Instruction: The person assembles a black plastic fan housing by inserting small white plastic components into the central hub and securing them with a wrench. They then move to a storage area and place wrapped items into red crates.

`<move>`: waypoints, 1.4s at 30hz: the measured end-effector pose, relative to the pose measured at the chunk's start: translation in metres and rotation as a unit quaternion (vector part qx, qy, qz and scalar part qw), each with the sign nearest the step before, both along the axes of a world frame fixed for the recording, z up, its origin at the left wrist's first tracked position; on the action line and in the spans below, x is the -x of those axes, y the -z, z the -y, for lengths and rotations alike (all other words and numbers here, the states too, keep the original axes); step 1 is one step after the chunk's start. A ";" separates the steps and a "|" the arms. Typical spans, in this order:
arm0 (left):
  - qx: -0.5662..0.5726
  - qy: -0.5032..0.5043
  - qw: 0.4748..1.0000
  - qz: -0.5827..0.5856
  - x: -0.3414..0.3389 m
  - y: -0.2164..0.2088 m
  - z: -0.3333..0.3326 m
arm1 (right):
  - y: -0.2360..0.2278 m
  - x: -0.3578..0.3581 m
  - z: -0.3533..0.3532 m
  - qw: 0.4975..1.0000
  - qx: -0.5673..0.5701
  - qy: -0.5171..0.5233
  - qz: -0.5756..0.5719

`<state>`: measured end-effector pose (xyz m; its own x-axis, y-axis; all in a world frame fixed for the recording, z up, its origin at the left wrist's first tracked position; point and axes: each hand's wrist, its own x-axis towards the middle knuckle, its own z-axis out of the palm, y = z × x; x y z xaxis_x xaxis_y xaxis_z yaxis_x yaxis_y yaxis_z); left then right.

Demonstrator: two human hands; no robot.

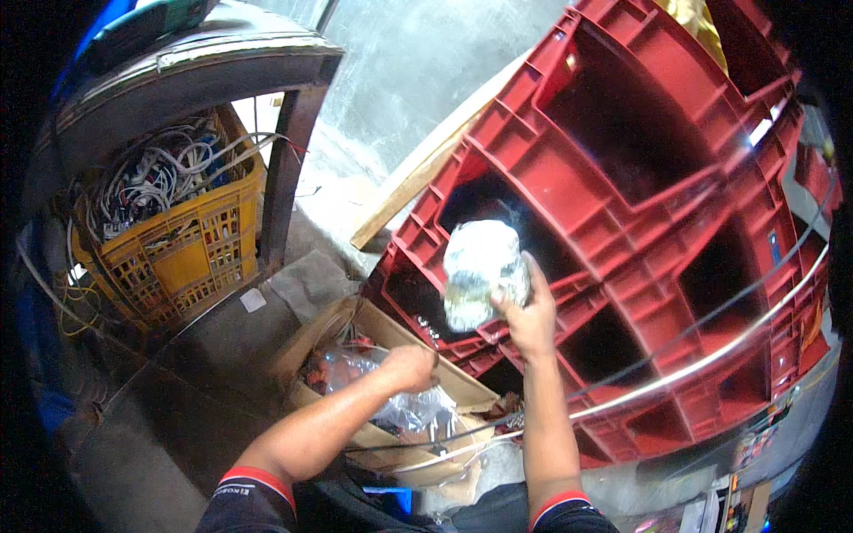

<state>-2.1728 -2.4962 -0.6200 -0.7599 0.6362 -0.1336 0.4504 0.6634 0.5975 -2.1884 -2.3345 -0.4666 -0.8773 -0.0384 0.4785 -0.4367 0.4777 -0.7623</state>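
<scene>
Left of the cardboard box stands a yellow crate of cables. The left hand is down in the box, clenched on clear plastic wrapping. Above the box, the right hand grasps a shiny wrapped bundle before the red crates.

A crinkled silvery plastic bag — bulging, held upright in my right hand — hangs before the red crates; my left hand grips clear bags in a cardboard box.
</scene>
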 end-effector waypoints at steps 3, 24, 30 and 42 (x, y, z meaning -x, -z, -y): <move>-0.127 -0.044 0.991 -0.011 0.001 -0.008 -0.001 | 0.003 -0.078 -0.018 1.000 0.004 0.016 0.007; -0.587 -0.019 0.749 0.308 -0.095 -0.010 -0.024 | 0.073 -0.196 -0.086 0.984 -0.136 0.008 -0.117; -0.514 0.023 0.804 0.298 -0.093 -0.011 -0.025 | 0.093 -0.209 -0.100 0.984 -0.167 0.024 -0.054; -0.464 0.098 0.880 0.024 -0.086 -0.034 -0.011 | 0.094 -0.203 -0.086 0.946 -0.260 0.053 -0.185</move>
<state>-2.0870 -2.4848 -0.5861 -0.6311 0.6068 0.4833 0.4616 -0.2070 0.8626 -1.9854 -2.2482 -0.5602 -0.6657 -0.2747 0.6939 -0.5567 0.8019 -0.2166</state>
